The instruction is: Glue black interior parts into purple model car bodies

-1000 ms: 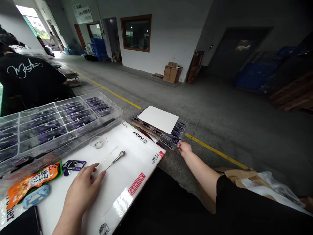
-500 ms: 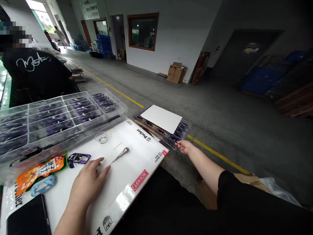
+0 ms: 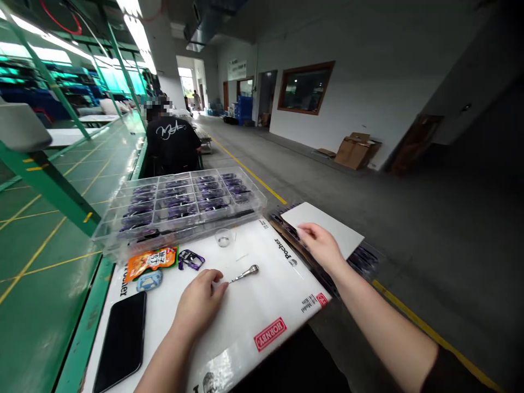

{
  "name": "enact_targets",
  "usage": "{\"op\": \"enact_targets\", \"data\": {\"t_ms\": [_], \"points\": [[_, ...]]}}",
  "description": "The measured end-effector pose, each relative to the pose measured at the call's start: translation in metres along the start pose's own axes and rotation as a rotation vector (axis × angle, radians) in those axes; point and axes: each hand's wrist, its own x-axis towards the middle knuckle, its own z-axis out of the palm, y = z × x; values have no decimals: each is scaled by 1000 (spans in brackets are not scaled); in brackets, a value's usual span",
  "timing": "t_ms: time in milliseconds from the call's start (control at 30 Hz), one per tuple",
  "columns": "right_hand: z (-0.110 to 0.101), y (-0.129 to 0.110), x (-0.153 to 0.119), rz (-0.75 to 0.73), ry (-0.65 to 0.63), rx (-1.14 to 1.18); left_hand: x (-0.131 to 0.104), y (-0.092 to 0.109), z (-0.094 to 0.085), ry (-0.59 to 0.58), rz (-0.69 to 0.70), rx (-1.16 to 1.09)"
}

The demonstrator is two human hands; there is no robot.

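Note:
My left hand rests on the white printed board, its fingers loosely bent and apart, holding nothing. Just beyond its thumb lies a small screwdriver with a metal handle. Over the near-left edge of a white sheet hovers my right hand, fingers loosely curled with a gap between them and nothing visible inside. That sheet covers part of a transparent tray of dark purple parts. One purple-and-black part lies on the board beside an orange packet.
A transparent compartment box full of purple parts stands at the board's far side. Near it is a small round cup. A phone and a blue oval item lie at left. A person sits ahead.
My right hand has left the tray's near corner and moved up and left, over the white sheet's edge. My left hand stays by the screwdriver. The view has turned left.

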Motion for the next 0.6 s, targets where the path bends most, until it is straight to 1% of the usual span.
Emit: {"op": "enact_targets", "data": {"t_ms": [67, 133, 200, 267, 333, 433, 500, 600], "points": [[42, -31, 27, -208, -126, -101, 1, 1, 0, 17, -10, -16], [84, -60, 55, -365, -233, -207, 3, 1, -1, 39, -34, -30], [119, -85, 83, -464, -310, -322, 6, -1, -2, 64, -68, -47], [145, -104, 111, -502, -353, -452, 9, -4, -1, 85, -104, -69], [163, -119, 139, -485, -364, -590, 12, -6, 0, 101, -138, -95], [177, -133, 175, -415, -385, -791, 17, -8, 2, 110, -183, -131], [182, -138, 191, -376, -432, -909, 18, -7, 3, 110, -196, -149], [188, -139, 204, -343, -515, -1049, 17, -4, 3, 93, -195, -161]]}}
